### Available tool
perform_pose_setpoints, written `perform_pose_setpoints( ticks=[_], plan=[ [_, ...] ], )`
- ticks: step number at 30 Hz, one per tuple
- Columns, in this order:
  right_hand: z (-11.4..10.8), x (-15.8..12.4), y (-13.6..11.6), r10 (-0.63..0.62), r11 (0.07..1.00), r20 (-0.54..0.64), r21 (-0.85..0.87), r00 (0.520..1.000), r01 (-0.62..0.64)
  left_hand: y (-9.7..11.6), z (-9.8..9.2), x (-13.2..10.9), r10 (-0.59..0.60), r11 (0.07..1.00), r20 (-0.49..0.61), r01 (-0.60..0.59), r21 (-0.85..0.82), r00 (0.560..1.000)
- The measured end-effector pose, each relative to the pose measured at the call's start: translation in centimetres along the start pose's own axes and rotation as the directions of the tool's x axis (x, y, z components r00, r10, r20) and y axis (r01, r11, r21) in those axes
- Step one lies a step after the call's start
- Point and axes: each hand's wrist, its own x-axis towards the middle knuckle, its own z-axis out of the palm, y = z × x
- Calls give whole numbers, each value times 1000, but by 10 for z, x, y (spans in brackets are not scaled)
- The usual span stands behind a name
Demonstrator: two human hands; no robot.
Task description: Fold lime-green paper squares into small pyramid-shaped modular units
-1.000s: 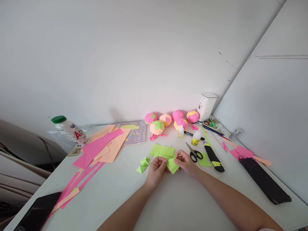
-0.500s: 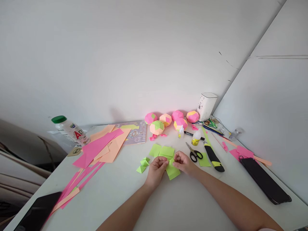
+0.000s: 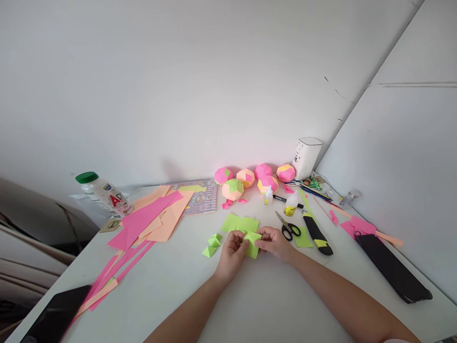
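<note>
Between my two hands is a small green paper square (image 3: 253,245), raised a little above the table. My left hand (image 3: 232,251) pinches its left edge between thumb and fingers. On the right edge, my right hand (image 3: 273,243) grips it the same way. Just behind the hands lie flat green paper sheets (image 3: 247,224), partly covered by the fingers. To the left of my left hand sit folded green paper pieces (image 3: 213,245). Scissors (image 3: 287,226) with black handles lie to the right of my right hand, near another green sheet (image 3: 304,237).
Several faceted paper balls (image 3: 233,189) line the wall. Glue bottles (image 3: 290,205), a marker (image 3: 282,198) and a utility knife (image 3: 317,233) lie at right, with a black pouch (image 3: 392,267) beyond. Pink and orange paper (image 3: 150,214), a white bottle (image 3: 107,195) and a phone (image 3: 53,317) are left.
The green paper square has been tilted up and now shows a flatter face, with its lower corner higher than before. Both hands have shifted only slightly.
</note>
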Motion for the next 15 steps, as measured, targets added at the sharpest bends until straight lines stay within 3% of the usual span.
perform_pose_setpoints(
  ticks=[4,9,15],
  plan=[
    [0,-1,2,-11,1000,35,-3,999,11,-4,-3,0,25,992,66,-33,123,997],
    [1,-1,1,-37,999,45,-14,998,38,-5,-5,1,17,996,66,-23,88,998],
    [0,-2,-1,-42,998,-31,-47,999,41,-6,-4,1,-47,996,54,43,74,997]
  ],
)
